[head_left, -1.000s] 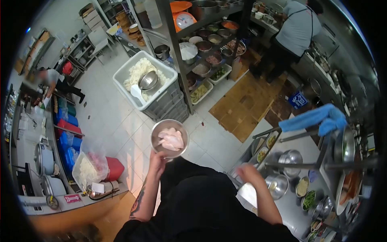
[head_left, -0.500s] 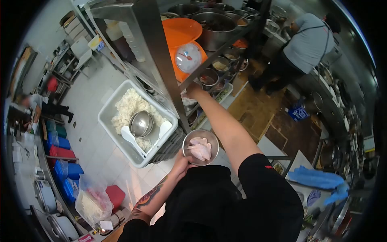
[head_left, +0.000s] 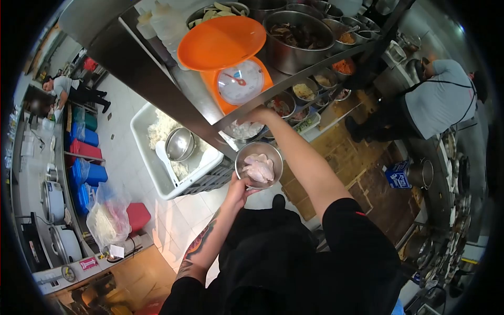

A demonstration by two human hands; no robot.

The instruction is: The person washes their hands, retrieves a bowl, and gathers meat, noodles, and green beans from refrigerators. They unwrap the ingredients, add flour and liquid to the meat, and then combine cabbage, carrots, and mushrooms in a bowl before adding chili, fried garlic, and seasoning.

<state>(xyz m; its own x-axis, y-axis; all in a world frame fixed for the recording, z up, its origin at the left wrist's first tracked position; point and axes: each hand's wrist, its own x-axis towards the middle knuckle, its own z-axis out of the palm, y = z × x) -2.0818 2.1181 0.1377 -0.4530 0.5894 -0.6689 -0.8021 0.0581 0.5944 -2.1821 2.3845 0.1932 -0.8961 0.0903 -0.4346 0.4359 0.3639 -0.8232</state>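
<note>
Steel bowl point(head_left: 276, 167), pale raw poultry point(head_left: 259, 169) lying in it: from where I stand, the left hand point(head_left: 239, 191) is clamped on its near edge. Past that grip, the right hand point(head_left: 260, 115) sits under the shelf point(head_left: 315, 76) beside something white point(head_left: 244, 129); its fingers are hidden, so I can't tell if they're closed. Just above it stands an orange scale point(head_left: 240, 85).

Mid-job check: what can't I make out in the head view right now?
All in the head view:
- Right hand: fingertips, and whether they hold anything, hidden by the shelf edge.
- Left hand: fingers beneath the steel bowl, hidden by it.
- Scale dial: reading too small and blurred.
- Rice tub: part hidden behind the shelf post.
</note>
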